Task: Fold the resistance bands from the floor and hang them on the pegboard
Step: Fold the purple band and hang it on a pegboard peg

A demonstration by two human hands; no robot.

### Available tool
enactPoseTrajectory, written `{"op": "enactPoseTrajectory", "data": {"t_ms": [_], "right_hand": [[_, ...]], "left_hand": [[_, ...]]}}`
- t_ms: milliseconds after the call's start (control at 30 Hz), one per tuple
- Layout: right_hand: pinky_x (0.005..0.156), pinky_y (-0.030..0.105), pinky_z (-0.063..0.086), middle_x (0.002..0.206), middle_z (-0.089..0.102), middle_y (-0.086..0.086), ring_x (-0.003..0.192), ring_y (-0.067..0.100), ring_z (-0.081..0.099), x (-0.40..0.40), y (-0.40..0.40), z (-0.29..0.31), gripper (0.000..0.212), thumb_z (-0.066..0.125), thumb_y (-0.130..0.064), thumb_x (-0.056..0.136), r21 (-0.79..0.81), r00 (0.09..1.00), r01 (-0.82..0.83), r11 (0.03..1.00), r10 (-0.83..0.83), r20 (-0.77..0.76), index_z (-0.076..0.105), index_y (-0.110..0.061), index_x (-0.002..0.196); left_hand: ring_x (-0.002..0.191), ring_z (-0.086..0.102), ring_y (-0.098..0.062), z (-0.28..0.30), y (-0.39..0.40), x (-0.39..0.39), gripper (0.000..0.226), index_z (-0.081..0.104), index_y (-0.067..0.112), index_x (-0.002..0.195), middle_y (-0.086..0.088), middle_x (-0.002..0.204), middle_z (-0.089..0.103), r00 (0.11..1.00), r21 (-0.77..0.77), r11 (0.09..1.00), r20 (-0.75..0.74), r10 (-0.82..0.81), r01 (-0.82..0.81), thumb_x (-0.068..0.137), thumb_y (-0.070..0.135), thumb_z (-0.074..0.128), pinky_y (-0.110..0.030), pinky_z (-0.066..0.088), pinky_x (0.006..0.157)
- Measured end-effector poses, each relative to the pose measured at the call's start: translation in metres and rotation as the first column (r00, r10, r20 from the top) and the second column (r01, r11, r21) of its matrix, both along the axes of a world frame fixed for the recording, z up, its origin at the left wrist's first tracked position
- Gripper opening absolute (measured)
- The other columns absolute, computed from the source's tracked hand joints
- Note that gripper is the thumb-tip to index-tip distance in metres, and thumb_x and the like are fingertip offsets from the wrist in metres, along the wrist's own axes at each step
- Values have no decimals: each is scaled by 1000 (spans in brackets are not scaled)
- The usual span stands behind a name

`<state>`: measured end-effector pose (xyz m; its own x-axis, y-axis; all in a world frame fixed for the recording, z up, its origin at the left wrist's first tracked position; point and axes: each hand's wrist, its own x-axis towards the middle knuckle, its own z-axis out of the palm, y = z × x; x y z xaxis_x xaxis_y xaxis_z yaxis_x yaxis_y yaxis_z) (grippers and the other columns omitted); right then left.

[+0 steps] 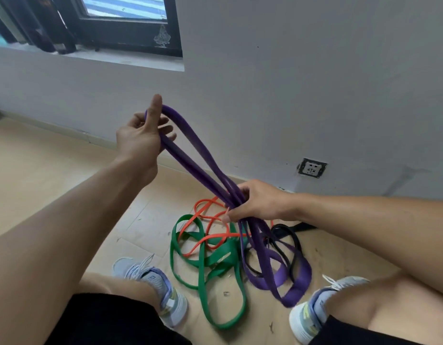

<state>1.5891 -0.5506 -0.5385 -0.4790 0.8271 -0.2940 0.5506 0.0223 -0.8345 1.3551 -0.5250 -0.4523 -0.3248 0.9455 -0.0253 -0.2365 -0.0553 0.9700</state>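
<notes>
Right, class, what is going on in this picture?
A person crouching on the floor is gathering a long purple rubber resistance band. The left hand holds its looped end up; the right hand grips the strands lower down. Its tail trails onto the floor beside the green band, orange band and black band, which lie tangled.

No text can be read: the pale mark on the green resistance band (221,257) and the heel tab of the left sneaker (150,277) are too blurred.
</notes>
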Motion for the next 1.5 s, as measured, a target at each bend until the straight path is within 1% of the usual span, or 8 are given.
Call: {"op": "enactPoseTrajectory", "data": {"t_ms": [100, 233, 467, 700, 933, 1167, 1367, 1500], "right_hand": [[73, 25, 60, 86, 79, 7, 72, 13, 73, 7, 1, 2, 33, 91, -33, 76, 30, 998, -3, 1000, 1, 55, 76, -11, 94], [66, 22, 51, 69, 71, -9, 65, 6, 67, 21, 3, -3, 26, 94, -39, 71, 52, 993, -21, 998, 15, 121, 71, -25, 74], [97, 43, 60, 105, 79, 5, 100, 22, 76, 31, 6, -14, 26, 88, -29, 80, 27, 992, 8, 1000, -11, 124, 75, -21, 101], [83, 27, 56, 91, 78, -2, 87, 13, 74, 36, 9, -12, 16, 82, -29, 87, 80, 987, 45, 996, -57, 150, 73, -23, 98], [63, 24, 47, 77, 73, -7, 69, 8, 65, 33, 7, 12, 17, 83, -37, 82, 273, 941, -69, 959, -28, 338, 72, -25, 89], [56, 17, 44, 71, 71, -7, 61, 3, 60, 16, -3, 27, 22, 87, -34, 74, 312, 942, -137, 940, 26, 334, 73, -26, 89], [67, 23, 53, 82, 75, -6, 70, 9, 68, 19, -4, 34, 34, 91, -21, 71, 255, 976, -77, 964, 20, 218, 68, -28, 95], [85, 43, 61, 96, 78, 2, 80, 19, 73, 23, 1, 32, 52, 94, -11, 68, 183, 995, 13, 983, -32, 99, 56, -24, 101]], "left_hand": [[69, 62, -13, -2, -4, -1, 33, 63, 13, 92, -1, 78, 59, 991, -15, 998, -115, -67, 65, 85, 45, 71, -44, 63, 86], [70, 60, -15, 1, -11, 7, 37, 63, 12, 98, -3, 76, 57, 950, 2, 980, -247, -192, 199, 80, 42, 75, -46, 65, 78], [78, 68, -16, 2, -15, 11, 25, 66, 15, 99, -4, 87, 65, 926, 41, 969, -307, -221, 245, 86, 31, 78, -45, 64, 79], [91, 73, -19, 3, -16, 7, 47, 64, 17, 117, -3, 100, 72, 870, 32, 962, -437, -229, 270, 80, 39, 81, -39, 62, 86], [127, 53, -6, -5, -17, 12, 90, 48, 32, 142, 9, 133, 61, 592, -65, 938, -761, -267, 340, 64, 55, 87, -29, 41, 109], [125, 50, -8, -39, -31, 53, 123, 24, 34, 157, 9, 147, 50, 72, -482, 684, -787, -612, 547, 56, 52, 93, -20, 34, 97], [79, 65, -13, -41, -29, 63, 78, 56, 27, 128, 6, 100, 70, -88, -498, 696, -840, -535, 517, 63, 51, 91, -24, 48, 69], [52, 63, -1, -31, -26, 61, 49, 70, 24, 95, 6, 67, 73, -52, -479, 735, -852, -521, 481, 62, 54, 90, -11, 41, 46]]}}
